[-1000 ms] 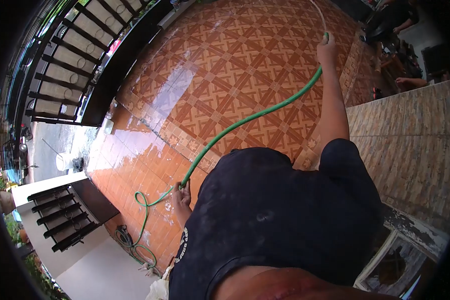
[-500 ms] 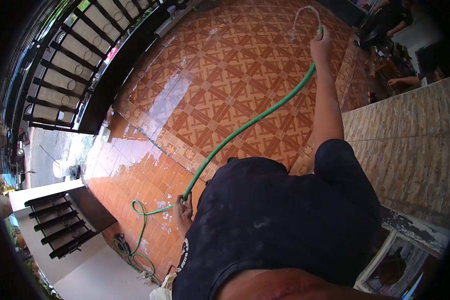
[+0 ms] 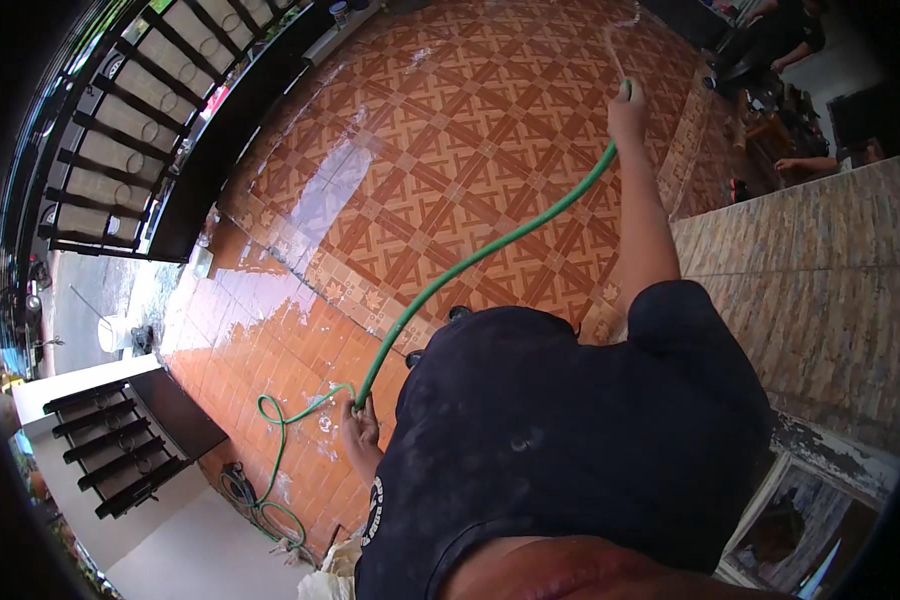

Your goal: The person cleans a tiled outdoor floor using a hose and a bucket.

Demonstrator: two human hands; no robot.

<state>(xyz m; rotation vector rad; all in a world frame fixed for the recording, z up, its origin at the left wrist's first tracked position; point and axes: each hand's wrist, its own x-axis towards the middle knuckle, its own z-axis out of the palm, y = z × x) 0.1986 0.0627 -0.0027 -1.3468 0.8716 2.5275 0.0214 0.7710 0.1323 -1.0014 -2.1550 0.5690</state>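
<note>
A green garden hose [image 3: 490, 250] runs in a curve between my two hands. My right hand [image 3: 627, 118] is stretched out far forward, closed round the hose near its end, and a thin stream of water [image 3: 610, 45] leaves the tip over the tiled floor [image 3: 450, 170]. Low on the other side, my left hand [image 3: 360, 424] is closed round the hose beside my body. From there the hose drops to the orange tiles, makes a loop and reaches a coil [image 3: 282, 522] by the wall.
A black slatted gate [image 3: 135, 130] stands at the far left, with a white bucket [image 3: 118, 333] outside it. Wet patches shine on the tiles. At the upper right a person in dark clothes [image 3: 775, 45] sits near a wooden stool [image 3: 770, 140]. A stone-patterned wall [image 3: 800, 290] is on the right.
My right hand has shifted slightly left and down with the hose end. The water stream now points farther forward instead of arcing to the left. My left hand has dropped a little.
</note>
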